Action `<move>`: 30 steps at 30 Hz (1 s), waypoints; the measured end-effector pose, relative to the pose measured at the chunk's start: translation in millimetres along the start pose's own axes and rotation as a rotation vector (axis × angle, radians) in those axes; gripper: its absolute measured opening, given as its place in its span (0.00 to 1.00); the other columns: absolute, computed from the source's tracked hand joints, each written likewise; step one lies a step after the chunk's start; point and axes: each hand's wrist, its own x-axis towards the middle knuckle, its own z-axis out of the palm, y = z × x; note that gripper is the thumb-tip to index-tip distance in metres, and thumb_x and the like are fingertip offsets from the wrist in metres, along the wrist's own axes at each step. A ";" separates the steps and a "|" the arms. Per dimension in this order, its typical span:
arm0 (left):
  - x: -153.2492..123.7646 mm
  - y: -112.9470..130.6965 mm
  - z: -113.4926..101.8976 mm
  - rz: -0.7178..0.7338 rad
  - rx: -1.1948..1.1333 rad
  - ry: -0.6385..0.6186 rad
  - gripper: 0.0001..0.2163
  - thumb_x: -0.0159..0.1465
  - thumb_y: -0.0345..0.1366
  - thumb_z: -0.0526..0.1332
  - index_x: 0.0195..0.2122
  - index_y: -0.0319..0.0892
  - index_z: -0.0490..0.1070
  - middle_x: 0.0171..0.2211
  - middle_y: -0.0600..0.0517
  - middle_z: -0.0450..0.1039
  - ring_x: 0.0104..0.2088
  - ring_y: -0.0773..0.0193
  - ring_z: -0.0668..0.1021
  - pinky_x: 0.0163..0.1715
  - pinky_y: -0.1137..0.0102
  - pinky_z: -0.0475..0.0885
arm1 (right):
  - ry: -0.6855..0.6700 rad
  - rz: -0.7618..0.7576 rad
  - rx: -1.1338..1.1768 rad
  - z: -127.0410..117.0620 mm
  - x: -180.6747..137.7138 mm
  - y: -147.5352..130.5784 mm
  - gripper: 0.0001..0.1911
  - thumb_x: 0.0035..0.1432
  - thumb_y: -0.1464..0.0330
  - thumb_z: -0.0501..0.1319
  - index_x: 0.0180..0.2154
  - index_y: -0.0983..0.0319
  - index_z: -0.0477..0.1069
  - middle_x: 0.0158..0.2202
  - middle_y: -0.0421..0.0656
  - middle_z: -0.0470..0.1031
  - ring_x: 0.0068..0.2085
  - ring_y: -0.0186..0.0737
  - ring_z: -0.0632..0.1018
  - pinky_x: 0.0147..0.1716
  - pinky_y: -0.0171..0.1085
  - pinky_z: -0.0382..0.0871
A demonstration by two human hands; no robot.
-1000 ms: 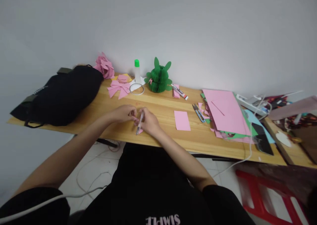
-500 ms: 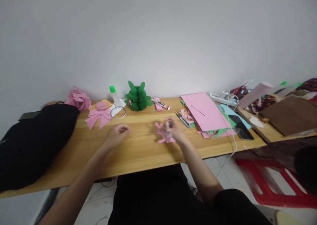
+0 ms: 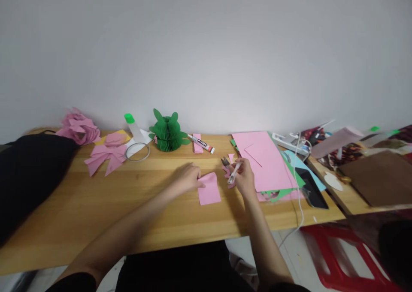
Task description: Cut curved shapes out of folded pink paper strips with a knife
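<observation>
My left hand (image 3: 189, 177) is closed with its fingertips at the upper left edge of a small pink paper piece (image 3: 210, 191), which lies on the table with its top edge slightly raised. In my right hand (image 3: 246, 179) is a slim white pen-like tool (image 3: 234, 173), held between thumb and fingers and tilted; its exact kind is unclear. Pink paper scraps (image 3: 231, 158) lie around and below that hand. The thread snips (image 3: 225, 162) show only their blades there, the rest being hidden behind the hand.
Behind the hands stand a green paper honeycomb figure (image 3: 167, 133) and a glue tube (image 3: 202, 143). Pink sheets (image 3: 270, 161) are stacked at right beside a phone (image 3: 311, 189) and a white cable (image 3: 301, 202). Left are a pink bow (image 3: 107, 155), a ring (image 3: 137, 159) and a black bag (image 3: 35, 167).
My left hand has moved right onto the pink paper piece. My right hand has shifted right with the white tool, and the pink cutout scraps under it now lie by the snips.
</observation>
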 end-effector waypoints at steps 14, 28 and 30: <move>-36.6 12.1 -81.6 0.201 -0.777 0.218 0.09 0.59 0.31 0.66 0.40 0.38 0.70 0.30 0.54 0.76 0.28 0.67 0.79 0.26 0.74 0.73 | -0.229 -0.184 0.230 43.3 -5.0 -70.5 0.24 0.45 0.55 0.71 0.37 0.56 0.62 0.27 0.35 0.73 0.25 0.34 0.71 0.26 0.35 0.68; -83.4 22.9 -118.5 0.697 -1.195 0.289 0.16 0.58 0.47 0.71 0.33 0.41 0.70 0.23 0.58 0.71 0.20 0.73 0.73 0.19 0.79 0.68 | -0.117 -0.661 0.249 70.0 -40.4 -162.0 0.17 0.51 0.74 0.69 0.39 0.54 0.65 0.30 0.33 0.71 0.23 0.27 0.70 0.21 0.28 0.65; -86.7 26.4 -115.7 0.673 -1.182 0.285 0.16 0.54 0.42 0.74 0.35 0.42 0.70 0.27 0.58 0.72 0.23 0.72 0.74 0.21 0.78 0.70 | -0.129 -0.684 0.225 74.0 -46.5 -160.6 0.19 0.50 0.76 0.69 0.40 0.53 0.66 0.33 0.33 0.72 0.25 0.28 0.72 0.23 0.29 0.68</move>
